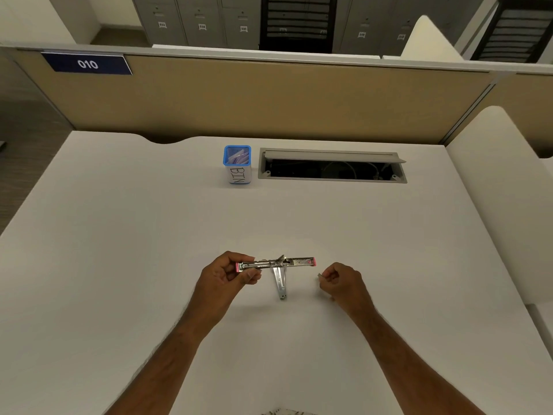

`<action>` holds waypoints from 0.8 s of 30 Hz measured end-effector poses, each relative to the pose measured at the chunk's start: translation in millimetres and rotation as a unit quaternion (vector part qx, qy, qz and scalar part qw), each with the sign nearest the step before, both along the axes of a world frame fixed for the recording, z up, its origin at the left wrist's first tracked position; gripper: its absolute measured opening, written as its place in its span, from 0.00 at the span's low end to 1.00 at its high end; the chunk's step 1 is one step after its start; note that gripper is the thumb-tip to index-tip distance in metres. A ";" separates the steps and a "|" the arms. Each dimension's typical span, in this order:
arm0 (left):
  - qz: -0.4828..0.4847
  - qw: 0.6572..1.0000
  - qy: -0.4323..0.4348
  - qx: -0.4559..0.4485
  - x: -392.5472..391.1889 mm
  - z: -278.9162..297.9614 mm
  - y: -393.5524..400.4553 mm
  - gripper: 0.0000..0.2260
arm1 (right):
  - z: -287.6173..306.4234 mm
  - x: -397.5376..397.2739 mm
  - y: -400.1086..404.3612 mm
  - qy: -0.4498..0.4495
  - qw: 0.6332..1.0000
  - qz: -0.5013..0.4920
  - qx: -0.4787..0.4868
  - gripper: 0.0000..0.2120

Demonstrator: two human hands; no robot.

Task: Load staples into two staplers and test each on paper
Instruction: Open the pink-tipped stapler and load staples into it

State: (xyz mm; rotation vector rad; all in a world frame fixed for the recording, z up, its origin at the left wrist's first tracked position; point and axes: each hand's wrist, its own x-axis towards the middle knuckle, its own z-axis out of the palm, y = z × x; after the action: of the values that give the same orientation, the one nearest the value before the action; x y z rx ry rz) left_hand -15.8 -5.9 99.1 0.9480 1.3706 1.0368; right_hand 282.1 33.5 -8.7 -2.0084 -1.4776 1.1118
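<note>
Your left hand (230, 272) grips the left end of a pink-tipped stapler (276, 262), thumb below and fingers curled over the top, holding it level above the white desk (119, 235). The stapler is swung fully open: its metal magazine and top arm lie in one horizontal line, pink caps at both ends, while a third metal arm (280, 283) hangs from the hinge toward 6 o'clock, its tip close to or touching the desk surface. Seen from the centre of the desk, the stapler sits at about 6 o'clock, near your edge.

Your right hand (341, 280) lies at 3 o'clock from the stapler, apart from it, fingers curled and pinching a small silvery piece (320, 276), apparently a strip of staples; it is too small to tell for certain.

At 12 o'clock from the stapler, well apart toward the far edge, stands a blue-rimmed mesh cup (237, 164) labelled "BIN", with pale items inside. Just beside it at its 3 o'clock, a grey cable hatch (332, 166) is set into the desk, lid raised. Behind the desk runs a tan partition (269, 100) bearing a blue plate (86, 63) marked "010" at about 10 o'clock.
</note>
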 end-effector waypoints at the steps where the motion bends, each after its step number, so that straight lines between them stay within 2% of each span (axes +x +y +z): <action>1: -0.002 1.000 0.001 0.000 0.3 0.0 0.1 0.09 | 1.2 2.1 -0.4 0.025 1.000 -0.002 0.002 0.03; 6: -0.008 1.000 0.007 -0.002 1.8 0.4 0.8 0.09 | 10.2 8.4 -1.6 0.114 0.993 -0.001 0.027 0.06; 12: -0.008 1.000 0.001 0.002 4.0 2.9 0.2 0.09 | 15.2 9.4 -1.1 0.194 0.979 -0.050 0.035 0.08; 21: -0.015 1.000 0.002 0.007 6.0 5.6 -0.4 0.09 | 57.2 0.5 5.3 0.230 0.963 -0.098 0.096 0.06; 24: -0.016 1.000 -0.003 0.008 7.5 6.1 -0.8 0.09 | 86.0 -10.6 8.2 0.218 0.962 -0.076 0.144 0.05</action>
State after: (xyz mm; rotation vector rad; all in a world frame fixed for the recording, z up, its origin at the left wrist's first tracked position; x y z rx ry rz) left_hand -8.3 -6.7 105.2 0.9749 1.3389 1.0278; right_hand 271.5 41.7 77.3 -1.5271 -1.1601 1.1109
